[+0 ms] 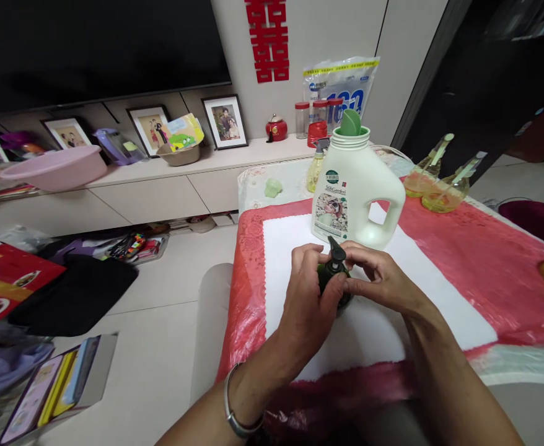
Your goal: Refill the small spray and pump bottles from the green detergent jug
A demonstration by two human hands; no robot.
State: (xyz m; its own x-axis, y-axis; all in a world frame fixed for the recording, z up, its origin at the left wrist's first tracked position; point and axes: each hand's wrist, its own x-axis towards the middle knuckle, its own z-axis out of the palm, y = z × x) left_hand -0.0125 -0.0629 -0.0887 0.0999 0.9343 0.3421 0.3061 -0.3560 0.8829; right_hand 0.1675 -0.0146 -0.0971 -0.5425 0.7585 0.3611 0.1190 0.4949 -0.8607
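Since pump head (336,252) is sitting on dark bottle (328,279), fitting's looking mostly done, tightness unclear; left hand (307,290) and right hand (381,277) are curling fingers around it, inside near edge of white cloth (284,260).

Jug (360,192): smooth plastic, soft sheen. Pump bottle (337,253) in front of jug: dark glossy plastic. White sheet (285,260) under jug: matt, cloth or paper unclear. Red covering (467,272) around jug's sheet: shiny, wrinkled, plastic-looking. Bag (339,80) behind jug: glossy clear film. Bracelet (229,396), nearer than jug: polished metal.
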